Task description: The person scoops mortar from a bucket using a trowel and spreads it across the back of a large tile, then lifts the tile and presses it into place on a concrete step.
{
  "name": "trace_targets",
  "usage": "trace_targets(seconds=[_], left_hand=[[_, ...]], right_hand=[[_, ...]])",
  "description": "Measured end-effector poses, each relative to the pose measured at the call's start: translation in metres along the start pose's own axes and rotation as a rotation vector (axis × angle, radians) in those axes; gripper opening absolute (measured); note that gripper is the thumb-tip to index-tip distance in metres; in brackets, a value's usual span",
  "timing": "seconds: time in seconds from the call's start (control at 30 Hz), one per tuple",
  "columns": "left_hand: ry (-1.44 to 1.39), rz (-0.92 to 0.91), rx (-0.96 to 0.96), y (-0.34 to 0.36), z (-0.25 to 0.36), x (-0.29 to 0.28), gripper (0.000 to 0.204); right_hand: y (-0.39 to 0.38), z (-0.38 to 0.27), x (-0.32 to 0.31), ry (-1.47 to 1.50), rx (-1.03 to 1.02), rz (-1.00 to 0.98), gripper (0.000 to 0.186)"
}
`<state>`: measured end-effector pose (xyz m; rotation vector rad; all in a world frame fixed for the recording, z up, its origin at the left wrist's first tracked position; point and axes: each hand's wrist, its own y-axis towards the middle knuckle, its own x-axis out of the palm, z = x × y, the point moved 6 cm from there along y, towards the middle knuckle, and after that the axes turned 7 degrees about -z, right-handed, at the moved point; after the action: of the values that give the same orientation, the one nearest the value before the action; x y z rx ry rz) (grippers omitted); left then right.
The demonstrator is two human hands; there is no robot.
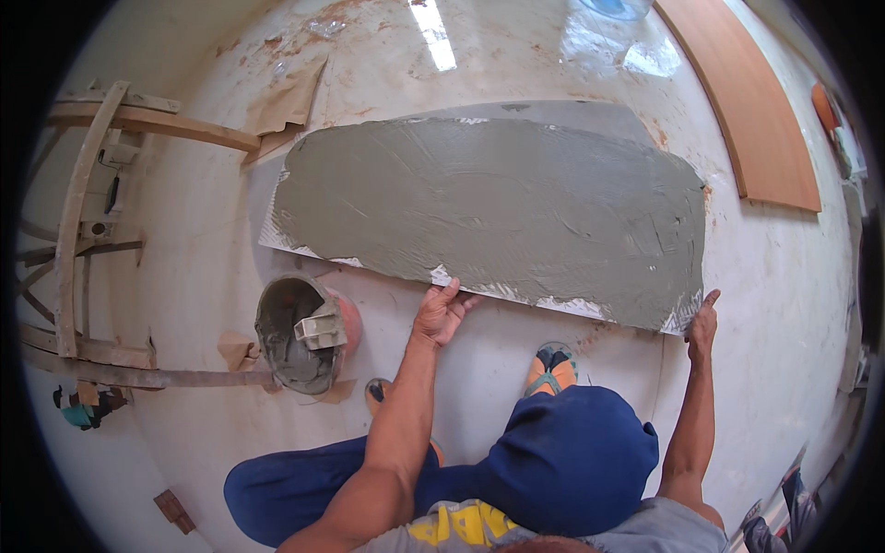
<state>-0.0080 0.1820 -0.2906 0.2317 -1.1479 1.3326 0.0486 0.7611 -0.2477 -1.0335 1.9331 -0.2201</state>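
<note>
A long tile point(484, 212) lies crosswise in front of me, coated with grey wet mortar, with white ridged patches along its edges. My left hand point(442, 313) is closed on the middle of its near edge, thumb on top. My right hand point(702, 318) grips the near right corner. A grey sheet point(576, 115) shows beneath and behind the tile. Left of my left arm stands a reddish bucket point(347, 327) coated inside with mortar, a pale trowel or tool point(318, 332) across it.
A wooden board point(770, 138) lies at the back right. A wooden frame point(69, 230) with small fittings stands at the left. A brown paper sheet point(286, 101) lies behind the tile. My sandalled feet point(551, 364) are just below the tile's near edge.
</note>
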Motion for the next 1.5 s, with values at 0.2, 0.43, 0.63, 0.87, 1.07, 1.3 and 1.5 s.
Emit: trace_targets(seconds=[0.2, 0.43, 0.63, 0.87, 1.07, 1.3, 1.5], left_hand=[[0.018, 0.014, 0.031, -0.004, 0.013, 0.026, 0.033], [0.116, 0.063, 0.106, -0.007, 0.014, 0.027, 0.021], [0.159, 0.074, 0.129, -0.015, 0.024, 0.046, 0.018], [0.255, 0.121, 0.100, -0.022, 0.039, 0.080, 0.019], [0.348, 0.161, 0.037, -0.029, 0.059, 0.115, 0.013], [0.378, 0.211, 0.037, -0.032, 0.067, 0.125, 0.010], [0.385, 0.192, 0.032, -0.028, 0.059, 0.110, 0.011]], right_hand=[[0.003, 0.006, -0.008, 0.053, 0.022, -0.077, 0.083], [0.001, 0.011, -0.005, 0.181, -0.008, -0.019, 0.075], [-0.019, -0.002, -0.014, 0.198, 0.031, -0.079, 0.078], [-0.027, -0.005, -0.031, 0.124, 0.009, -0.067, 0.076], [-0.034, -0.018, -0.057, -0.022, 0.005, -0.019, 0.078], [-0.045, -0.031, -0.063, -0.158, 0.062, -0.097, 0.090], [-0.042, 0.002, -0.032, -0.160, 0.103, -0.152, 0.083]])
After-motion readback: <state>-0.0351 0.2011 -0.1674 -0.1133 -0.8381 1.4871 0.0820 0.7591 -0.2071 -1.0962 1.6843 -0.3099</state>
